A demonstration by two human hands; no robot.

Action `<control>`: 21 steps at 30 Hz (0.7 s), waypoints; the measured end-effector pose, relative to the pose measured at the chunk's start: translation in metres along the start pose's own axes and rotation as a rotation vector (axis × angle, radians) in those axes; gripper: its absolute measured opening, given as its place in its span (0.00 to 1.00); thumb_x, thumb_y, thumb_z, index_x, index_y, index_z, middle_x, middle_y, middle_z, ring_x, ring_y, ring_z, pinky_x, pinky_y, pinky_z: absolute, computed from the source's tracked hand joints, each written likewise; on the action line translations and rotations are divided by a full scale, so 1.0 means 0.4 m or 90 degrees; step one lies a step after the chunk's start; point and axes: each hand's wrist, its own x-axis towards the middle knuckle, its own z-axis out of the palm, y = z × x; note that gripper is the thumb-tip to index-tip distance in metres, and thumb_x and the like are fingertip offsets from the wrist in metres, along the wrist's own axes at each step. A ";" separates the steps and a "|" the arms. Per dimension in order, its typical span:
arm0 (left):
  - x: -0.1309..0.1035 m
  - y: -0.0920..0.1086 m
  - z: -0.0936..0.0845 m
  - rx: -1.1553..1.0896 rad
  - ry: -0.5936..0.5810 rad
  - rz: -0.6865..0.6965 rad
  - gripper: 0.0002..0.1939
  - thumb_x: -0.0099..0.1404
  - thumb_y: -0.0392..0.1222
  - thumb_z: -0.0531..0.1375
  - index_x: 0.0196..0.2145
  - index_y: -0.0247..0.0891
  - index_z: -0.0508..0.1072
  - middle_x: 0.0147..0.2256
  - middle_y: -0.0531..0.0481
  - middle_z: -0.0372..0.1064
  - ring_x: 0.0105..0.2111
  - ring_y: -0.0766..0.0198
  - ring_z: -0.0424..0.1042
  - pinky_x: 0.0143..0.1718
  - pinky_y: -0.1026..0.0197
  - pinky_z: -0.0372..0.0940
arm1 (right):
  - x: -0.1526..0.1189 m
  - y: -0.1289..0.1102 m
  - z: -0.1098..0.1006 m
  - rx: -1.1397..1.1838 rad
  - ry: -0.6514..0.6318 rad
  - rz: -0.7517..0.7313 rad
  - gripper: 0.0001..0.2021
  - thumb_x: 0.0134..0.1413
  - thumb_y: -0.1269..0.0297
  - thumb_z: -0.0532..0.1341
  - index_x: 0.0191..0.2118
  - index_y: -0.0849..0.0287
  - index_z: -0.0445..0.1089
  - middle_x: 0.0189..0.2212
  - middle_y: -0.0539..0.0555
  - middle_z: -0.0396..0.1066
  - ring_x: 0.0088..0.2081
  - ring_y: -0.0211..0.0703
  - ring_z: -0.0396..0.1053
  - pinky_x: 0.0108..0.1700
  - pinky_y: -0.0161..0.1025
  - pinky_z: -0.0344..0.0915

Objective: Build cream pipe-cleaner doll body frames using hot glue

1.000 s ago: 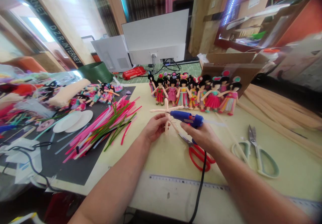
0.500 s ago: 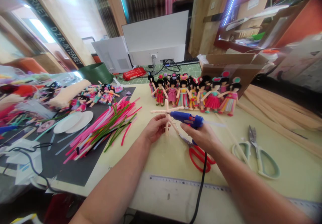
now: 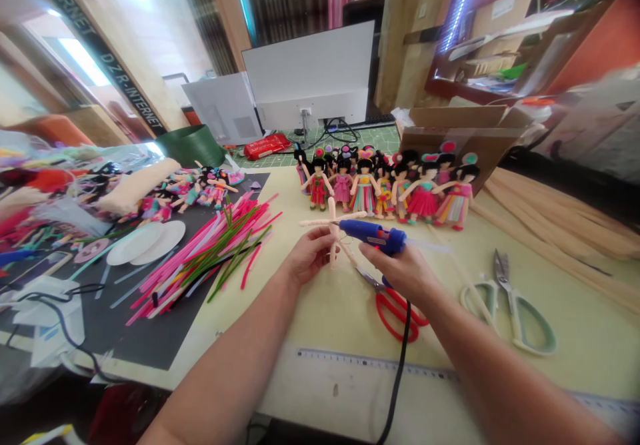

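My left hand (image 3: pixel 313 253) pinches a cream, fuzzy figure of pipe cleaners (image 3: pixel 333 211), with arms out to both sides and two legs hanging below the fingers. In my right hand (image 3: pixel 395 265) is a blue glue gun (image 3: pixel 373 234), its tip touching or very near the figure's middle. A clear glue stick sticks out of the gun's back, and a black cord (image 3: pixel 399 385) runs down from it. Scissors with red handles (image 3: pixel 395 312) lie open on the table under my right hand, partly hidden by it.
Several finished dolls (image 3: pixel 365 185) stand behind my hands. Pink and green pipe cleaners (image 3: pixel 215 252) lie at the left, near white plates (image 3: pixel 160 242). Green-handled scissors (image 3: pixel 515 312) are at the right. A ruler (image 3: pixel 375 363) lies in front, a cardboard box (image 3: pixel 450 138) behind.
The glue gun and my right hand have shifted very slightly to the right. My left hand keeps its hold on the figure.
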 end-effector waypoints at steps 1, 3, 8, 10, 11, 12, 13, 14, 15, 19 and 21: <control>0.000 0.000 0.000 0.000 0.002 0.001 0.16 0.48 0.41 0.71 0.33 0.34 0.72 0.24 0.55 0.68 0.22 0.72 0.68 0.26 0.67 0.63 | 0.000 0.001 0.000 0.000 -0.002 -0.001 0.12 0.49 0.54 0.61 0.28 0.59 0.71 0.20 0.46 0.61 0.23 0.35 0.54 0.27 0.35 0.57; 0.000 -0.001 0.000 0.000 0.002 0.002 0.16 0.48 0.41 0.71 0.33 0.34 0.72 0.24 0.55 0.68 0.22 0.72 0.68 0.26 0.67 0.63 | 0.001 0.002 0.000 -0.003 -0.004 -0.003 0.13 0.49 0.53 0.61 0.30 0.58 0.73 0.21 0.46 0.64 0.24 0.35 0.56 0.28 0.36 0.57; 0.000 -0.003 -0.001 -0.005 -0.006 0.005 0.16 0.47 0.41 0.71 0.33 0.35 0.72 0.24 0.55 0.68 0.22 0.72 0.68 0.26 0.67 0.63 | 0.003 0.005 0.000 -0.005 -0.004 -0.002 0.14 0.49 0.53 0.61 0.33 0.60 0.74 0.23 0.48 0.67 0.25 0.36 0.59 0.29 0.36 0.59; 0.001 -0.003 -0.002 -0.004 -0.007 0.009 0.16 0.47 0.41 0.71 0.33 0.35 0.73 0.25 0.55 0.68 0.23 0.71 0.68 0.26 0.67 0.63 | 0.003 0.006 0.002 -0.005 0.000 0.003 0.15 0.49 0.52 0.62 0.33 0.60 0.75 0.23 0.48 0.67 0.25 0.37 0.60 0.29 0.36 0.60; 0.001 -0.003 -0.003 -0.003 -0.007 0.010 0.16 0.47 0.42 0.71 0.32 0.35 0.73 0.25 0.54 0.68 0.23 0.72 0.68 0.26 0.67 0.62 | 0.003 0.007 0.002 -0.003 0.001 0.006 0.16 0.49 0.52 0.62 0.34 0.60 0.75 0.23 0.49 0.67 0.25 0.37 0.60 0.29 0.36 0.60; 0.001 -0.003 -0.003 -0.002 -0.007 0.009 0.16 0.47 0.42 0.71 0.32 0.35 0.73 0.25 0.54 0.68 0.23 0.72 0.68 0.26 0.67 0.62 | 0.004 0.008 0.003 0.001 -0.001 0.008 0.16 0.49 0.52 0.62 0.35 0.60 0.75 0.23 0.49 0.68 0.25 0.37 0.61 0.29 0.37 0.60; 0.001 -0.003 -0.003 -0.002 -0.008 0.009 0.16 0.47 0.42 0.71 0.32 0.35 0.73 0.25 0.54 0.68 0.23 0.72 0.68 0.26 0.67 0.62 | 0.004 0.008 0.003 0.006 -0.005 0.007 0.17 0.49 0.51 0.62 0.36 0.60 0.76 0.24 0.49 0.69 0.26 0.38 0.61 0.30 0.37 0.61; 0.001 -0.003 -0.004 -0.002 -0.008 0.009 0.16 0.47 0.42 0.71 0.32 0.35 0.73 0.25 0.54 0.68 0.23 0.72 0.68 0.27 0.67 0.63 | 0.004 0.009 0.003 0.012 -0.008 0.004 0.17 0.49 0.51 0.62 0.37 0.59 0.76 0.24 0.49 0.70 0.26 0.38 0.62 0.31 0.37 0.62; 0.000 -0.003 -0.003 -0.003 -0.009 0.009 0.16 0.47 0.42 0.71 0.32 0.35 0.73 0.25 0.54 0.68 0.23 0.71 0.68 0.27 0.67 0.63 | 0.004 0.009 0.003 0.017 -0.010 0.000 0.17 0.49 0.51 0.62 0.38 0.59 0.77 0.25 0.49 0.71 0.27 0.39 0.63 0.32 0.38 0.63; -0.001 -0.002 -0.002 -0.002 -0.009 0.010 0.16 0.47 0.41 0.71 0.32 0.35 0.73 0.25 0.55 0.68 0.23 0.71 0.68 0.27 0.66 0.63 | 0.006 0.011 0.002 0.027 -0.010 -0.004 0.17 0.48 0.50 0.63 0.40 0.57 0.77 0.28 0.50 0.73 0.30 0.40 0.66 0.35 0.39 0.65; -0.001 -0.002 -0.001 0.001 -0.010 0.009 0.16 0.48 0.41 0.71 0.32 0.35 0.73 0.25 0.55 0.68 0.23 0.71 0.68 0.27 0.67 0.63 | 0.007 0.013 0.002 0.032 -0.013 -0.005 0.17 0.48 0.50 0.63 0.40 0.56 0.78 0.28 0.49 0.73 0.29 0.40 0.66 0.35 0.39 0.65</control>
